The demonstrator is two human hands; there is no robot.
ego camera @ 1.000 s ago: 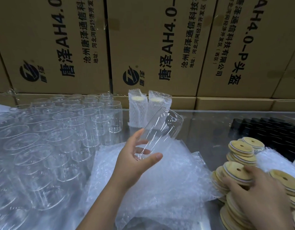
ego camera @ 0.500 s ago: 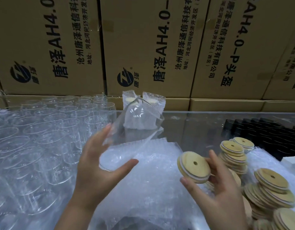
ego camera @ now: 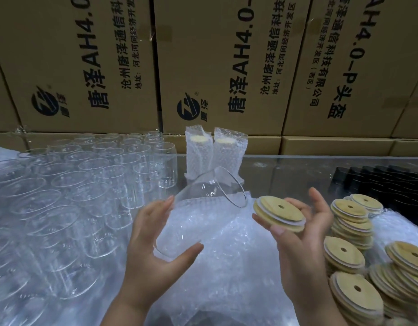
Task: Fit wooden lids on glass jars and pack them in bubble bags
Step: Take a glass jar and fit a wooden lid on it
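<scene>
Glass jar [ego camera: 201,203] gripped by left hand [ego camera: 154,252]; right hand [ego camera: 302,248] pinches lid [ego camera: 279,214] beside rim.

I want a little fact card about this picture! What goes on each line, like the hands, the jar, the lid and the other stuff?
Left hand: holds a glass jar, tilted, mouth facing the lid
Right hand: holds one wooden lid, near the jar's mouth, not touching
Lid on jar: not yet
Under the hands: bubble bags
Left side: many empty jars
Right side: stacks of lids
Back: two packed jars standing upright, cardboard boxes behind
</scene>
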